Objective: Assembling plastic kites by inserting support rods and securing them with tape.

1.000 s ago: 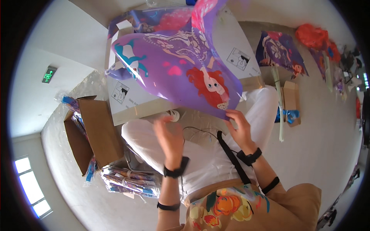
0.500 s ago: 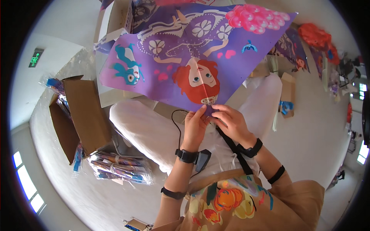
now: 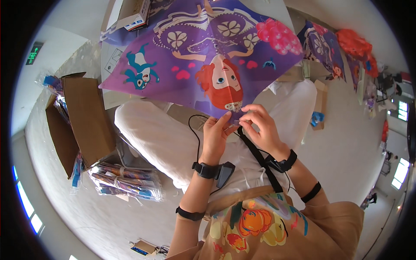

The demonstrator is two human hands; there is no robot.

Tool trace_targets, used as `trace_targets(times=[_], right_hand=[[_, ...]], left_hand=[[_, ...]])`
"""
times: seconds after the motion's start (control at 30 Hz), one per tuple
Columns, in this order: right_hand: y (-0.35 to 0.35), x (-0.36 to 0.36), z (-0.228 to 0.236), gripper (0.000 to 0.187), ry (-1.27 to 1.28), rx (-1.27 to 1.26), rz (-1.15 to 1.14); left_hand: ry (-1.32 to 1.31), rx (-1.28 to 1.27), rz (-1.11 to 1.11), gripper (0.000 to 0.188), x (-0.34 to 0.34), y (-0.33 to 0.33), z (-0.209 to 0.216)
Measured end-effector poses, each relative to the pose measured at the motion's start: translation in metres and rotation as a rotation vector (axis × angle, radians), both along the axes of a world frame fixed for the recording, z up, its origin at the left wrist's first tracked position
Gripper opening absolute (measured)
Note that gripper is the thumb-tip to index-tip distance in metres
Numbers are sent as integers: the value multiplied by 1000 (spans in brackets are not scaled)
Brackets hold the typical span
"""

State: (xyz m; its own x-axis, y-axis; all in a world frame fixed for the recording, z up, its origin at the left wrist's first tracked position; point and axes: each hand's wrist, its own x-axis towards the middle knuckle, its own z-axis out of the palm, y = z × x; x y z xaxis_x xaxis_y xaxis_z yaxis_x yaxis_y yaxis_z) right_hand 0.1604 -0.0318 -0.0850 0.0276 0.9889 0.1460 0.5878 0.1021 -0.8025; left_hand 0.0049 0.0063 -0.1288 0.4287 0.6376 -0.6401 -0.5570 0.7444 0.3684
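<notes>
A purple kite (image 3: 173, 84), printed with a red-haired figure, lies spread across my lap with its narrow tip toward me. My left hand (image 3: 215, 135) pinches that tip, thumb on the upper face and fingers underneath. On the tip's right edge, my right hand (image 3: 263, 130) has its thumb and curled fingers close together at the kite. Whether a small part sits between those fingertips is too small to tell. A crease runs down the kite's middle through the printed face.
Left of my knee stands an open cardboard box (image 3: 92, 123), with plastic-wrapped bundles (image 3: 125, 182) on the floor beside it. A white box (image 3: 132, 15) is at the far left. More printed kites (image 3: 323, 47) and a red plastic bag (image 3: 353, 41) lie at the far right.
The kite has swung round and flattened, its right corner dropping and its left corner shifting outward. My right fingers have moved slightly up and right at the tip. My left hand keeps its pinch.
</notes>
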Motion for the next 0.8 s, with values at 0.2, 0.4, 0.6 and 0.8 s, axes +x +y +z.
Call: trace_targets(times=[0.2,0.4,0.6,0.8], right_hand=[[2,-4,-1,10,-8,-40,-26],[3,-4,-4,11,-53,-37,-43],[5,-5,-1,26,-87,-84,-98],[9,-7,-11,39,-50,-122,-188]], left_hand=[[16,13,-10,15,-1,-1,-1],[43,-1,9,14,1,-1,2],[90,-12,10,10,1,-4,-4],[141,68,-129,24,5,-2,5]])
